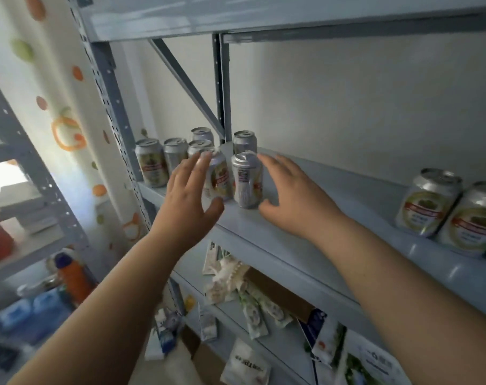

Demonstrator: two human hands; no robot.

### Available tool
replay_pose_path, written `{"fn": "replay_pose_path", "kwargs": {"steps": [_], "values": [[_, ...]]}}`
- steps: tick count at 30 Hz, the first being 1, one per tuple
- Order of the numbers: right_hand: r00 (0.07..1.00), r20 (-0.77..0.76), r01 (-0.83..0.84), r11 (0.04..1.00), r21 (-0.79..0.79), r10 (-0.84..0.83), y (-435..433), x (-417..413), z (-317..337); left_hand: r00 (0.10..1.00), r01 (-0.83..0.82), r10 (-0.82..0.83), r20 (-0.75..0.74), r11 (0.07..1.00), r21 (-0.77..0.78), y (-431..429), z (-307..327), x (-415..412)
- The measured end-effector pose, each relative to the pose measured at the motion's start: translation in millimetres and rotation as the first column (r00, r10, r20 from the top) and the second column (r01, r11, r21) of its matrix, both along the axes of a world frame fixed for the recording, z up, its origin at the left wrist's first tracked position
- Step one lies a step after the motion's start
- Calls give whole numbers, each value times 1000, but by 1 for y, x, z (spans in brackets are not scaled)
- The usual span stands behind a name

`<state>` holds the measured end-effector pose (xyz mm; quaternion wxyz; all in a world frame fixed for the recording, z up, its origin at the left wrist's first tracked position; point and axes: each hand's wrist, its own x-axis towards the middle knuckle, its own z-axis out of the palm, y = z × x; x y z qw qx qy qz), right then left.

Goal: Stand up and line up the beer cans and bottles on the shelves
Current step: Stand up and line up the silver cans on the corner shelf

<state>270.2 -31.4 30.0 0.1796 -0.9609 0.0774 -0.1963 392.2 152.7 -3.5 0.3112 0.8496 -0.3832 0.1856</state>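
Currently two upright beer cans, left front can [219, 176] and right front can [246, 182], stand side by side, almost touching, near the front edge of the grey shelf [305, 218], left part. Left hand [190, 198] wide, fingers straight and spread, at the left side of left front can, thumb by its base; actual contact cannot tell, blurry. Right hand [290, 197] also wide, fingers spread, just right of right front can, thumb near its base, no grip. Five back cans [175, 152] upright behind them, far left by the rack post. Two right-end cans [428, 201] upright, touching each other, well apart on the same shelf. Below: packets [253, 312] on lower shelf; orange bottle [75, 276] on the left rack
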Motion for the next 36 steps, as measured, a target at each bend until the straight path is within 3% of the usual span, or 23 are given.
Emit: {"fn": "replay_pose_path", "kwargs": {"steps": [4,7,10,13,17,23,28,30,33,36], "values": [[999,33,18,994,112,-22,-14,40,-2,991,-15,8,-137,999,-51,1,8,36],[999,18,29,983,179,-32,-24,65,-8,982,63,-63,-177,998,-4,-9,4,61],[1000,4,22,958,286,-24,-26,82,-13,963,165,-175,-205,984,-68,-18,-1,79],[1000,25,9,939,344,-19,-24,88,-16,952,233,-256,-166,961,-147,-25,-3,86],[993,90,37,946,323,-70,-26,79,-15,935,342,-349,-56,934,-101,-38,0,90],[922,51,374,919,127,-383,-52,33,-24,788,568,-586,-186,810,-147,-80,8,71],[881,39,470,881,47,-472,-74,-18,-15,644,713,-700,-309,695,-89,-143,18,55],[852,37,524,850,-61,-522,-88,-35,-9,597,760,-726,-340,648,-51,-171,24,50],[832,151,553,773,-311,-534,-109,-51,-2,554,806,-757,-347,591,-2,-209,31,38],[814,258,580,720,-380,-520,-123,-63,-5,490,826,-787,-376,556,-88,-237,28,28]]}}
